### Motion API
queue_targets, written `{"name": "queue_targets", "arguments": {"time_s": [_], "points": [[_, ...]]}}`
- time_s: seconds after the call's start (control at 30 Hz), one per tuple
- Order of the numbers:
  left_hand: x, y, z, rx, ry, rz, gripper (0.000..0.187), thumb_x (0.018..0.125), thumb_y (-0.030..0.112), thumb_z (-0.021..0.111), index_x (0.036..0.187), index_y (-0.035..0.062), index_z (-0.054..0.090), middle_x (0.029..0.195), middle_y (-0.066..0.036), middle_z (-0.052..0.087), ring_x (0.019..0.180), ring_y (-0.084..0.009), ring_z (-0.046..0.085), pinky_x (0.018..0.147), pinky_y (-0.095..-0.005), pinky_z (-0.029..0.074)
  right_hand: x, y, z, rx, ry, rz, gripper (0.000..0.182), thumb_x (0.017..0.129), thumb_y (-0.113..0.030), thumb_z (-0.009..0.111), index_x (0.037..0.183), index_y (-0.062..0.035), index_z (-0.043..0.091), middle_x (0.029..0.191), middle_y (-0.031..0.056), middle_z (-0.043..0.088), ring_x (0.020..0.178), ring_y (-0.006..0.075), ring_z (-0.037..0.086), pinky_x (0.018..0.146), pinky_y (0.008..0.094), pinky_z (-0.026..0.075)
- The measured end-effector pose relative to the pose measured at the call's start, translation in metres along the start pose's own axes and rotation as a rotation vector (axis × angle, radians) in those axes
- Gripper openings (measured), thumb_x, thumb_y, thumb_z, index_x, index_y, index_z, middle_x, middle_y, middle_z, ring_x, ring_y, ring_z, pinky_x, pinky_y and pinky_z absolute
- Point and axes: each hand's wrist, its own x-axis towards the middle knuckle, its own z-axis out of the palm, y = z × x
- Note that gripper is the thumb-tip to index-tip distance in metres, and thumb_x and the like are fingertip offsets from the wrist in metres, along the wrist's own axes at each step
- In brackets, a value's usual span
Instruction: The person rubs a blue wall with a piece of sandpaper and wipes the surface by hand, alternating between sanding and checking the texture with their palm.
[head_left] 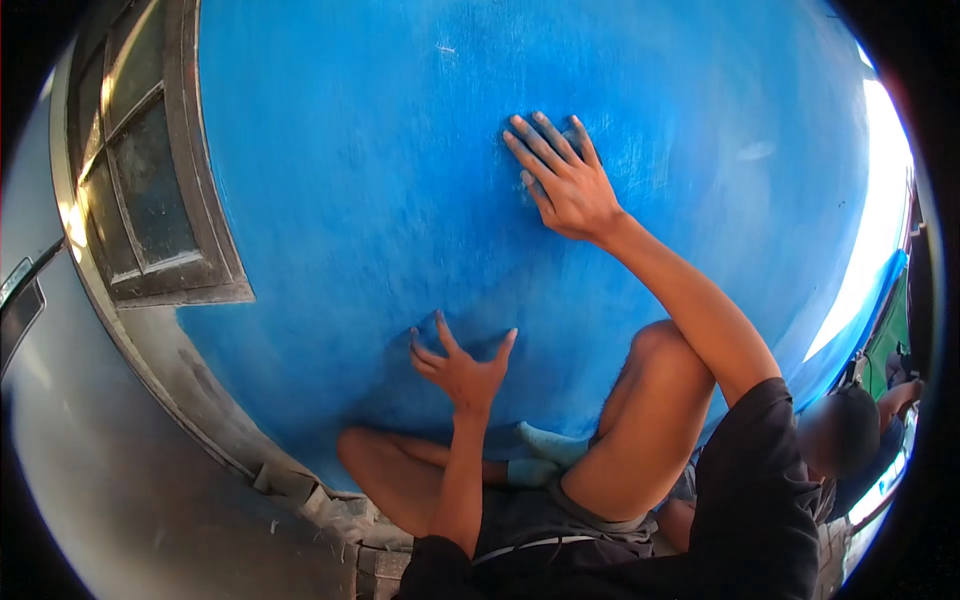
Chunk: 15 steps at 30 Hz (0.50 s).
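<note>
A blue painted wall (pixel 350 200) fills most of the head view, with paler, streaky patches in its colour. High on it, my right hand (pixel 570 185) lies with palm toward the surface and fingers stretched out, their tips darkened. A dark patch shows between those fingers; I cannot tell whether it is shadow or a thin thing under the hand. Lower and to the left, my left hand (pixel 462 372) has its fingers spread, fingertips at the wall, nothing visible in it. My bent legs (pixel 640 430) are drawn up close below.
A wooden-framed window (pixel 150 170) is set at the upper left, above a bare grey strip of wall. Broken bricks (pixel 335 510) lie along the wall's foot. Behind my right shoulder sits another person (pixel 845 435). A green sheet (pixel 888 345) hangs at the far right.
</note>
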Motion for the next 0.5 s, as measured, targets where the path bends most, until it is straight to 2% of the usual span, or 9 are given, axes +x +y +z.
{"name": "queue_targets", "arguments": {"time_s": [0.1, 0.17, 0.3, 0.37, 0.5], "points": [[0.016, 0.007, -0.012, -0.127, 0.127, 0.070, 0.115, 0.067, 0.063, 0.083, 0.150, 0.0035, 0.031, 0.143, -0.033, 0.019, 0.131, -0.0488, 0.021, 0.101, -0.0673, 0.028, 0.002, 0.002, 0.000, 0.042, 0.031, 0.013, 0.054, 0.101, -0.024, 0.046, 0.154, -0.0164, 0.036, 0.159, 0.0041, 0.035, 0.147, 0.0259, 0.031, 0.121, 0.0564, 0.016], [0.016, 0.011, -0.020, -0.137, 0.098, 0.055, 0.115, 0.066, 0.062, 0.084, 0.150, 0.0036, 0.031, 0.143, -0.033, 0.019, 0.131, -0.0500, 0.020, 0.101, -0.0677, 0.028, 0.002, 0.003, 0.000, 0.025, 0.013, 0.017, 0.054, 0.101, -0.025, 0.046, 0.154, -0.0165, 0.036, 0.159, 0.0041, 0.035, 0.147, 0.0259, 0.031, 0.121, 0.0565, 0.016], [0.018, 0.000, 0.006, -0.004, 0.050, 0.075, 0.117, 0.066, 0.063, 0.084, 0.151, 0.0040, 0.030, 0.144, -0.034, 0.018, 0.130, -0.0505, 0.021, 0.100, -0.0679, 0.028, 0.003, 0.000, 0.000, 0.009, 0.007, 0.029, 0.054, 0.101, -0.026, 0.046, 0.154, -0.0169, 0.036, 0.160, 0.0038, 0.034, 0.147, 0.0257, 0.031, 0.121, 0.0569, 0.016], [0.017, 0.006, -0.008, -0.189, 0.034, 0.034, 0.116, 0.066, 0.065, 0.083, 0.151, 0.0043, 0.031, 0.145, -0.035, 0.017, 0.130, -0.0504, 0.020, 0.100, -0.0685, 0.027, 0.002, 0.002, 0.003, 0.021, 0.022, 0.036, 0.054, 0.101, -0.026, 0.045, 0.154, -0.0170, 0.036, 0.160, 0.0046, 0.033, 0.147, 0.0263, 0.031, 0.121, 0.0569, 0.016], [0.025, 0.008, -0.007, -0.109, 0.050, 0.097, 0.115, 0.067, 0.065, 0.083, 0.150, 0.0042, 0.032, 0.145, -0.035, 0.016, 0.130, -0.0503, 0.020, 0.101, -0.0684, 0.027, 0.002, 0.002, 0.002, 0.036, 0.044, 0.050, 0.053, 0.102, -0.026, 0.044, 0.154, -0.0182, 0.036, 0.161, 0.0074, 0.030, 0.148, 0.0283, 0.029, 0.121, 0.0566, 0.015]]}}
